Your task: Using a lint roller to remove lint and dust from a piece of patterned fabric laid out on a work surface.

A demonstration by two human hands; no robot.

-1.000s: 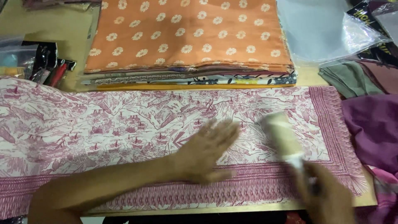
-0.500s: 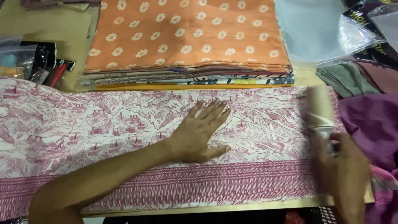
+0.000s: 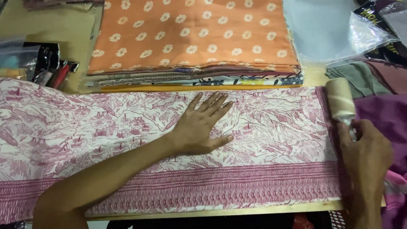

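While the left hand (image 3: 199, 127) lies flat and released on the pink printed cloth (image 3: 127, 127), the right hand (image 3: 364, 148) grasps a lint roller (image 3: 341, 99), now moved to the cloth's three o'clock edge, with folded fabrics (image 3: 190, 42) at twelve o'clock on the wooden bench (image 3: 51, 25).

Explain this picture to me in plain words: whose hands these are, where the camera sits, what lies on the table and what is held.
The camera is worn on a person's head and looks down at their own two bare hands; no machine is involved. The left hand lies flat, fingers spread, on a pink-and-white printed cloth spread across a wooden table. The right hand grips the handle of a lint roller, whose pale roll sits at the cloth's right edge. Behind the cloth is a stack of folded fabrics, the top one orange with white flowers. Purple cloth and clear plastic bags lie to the right.
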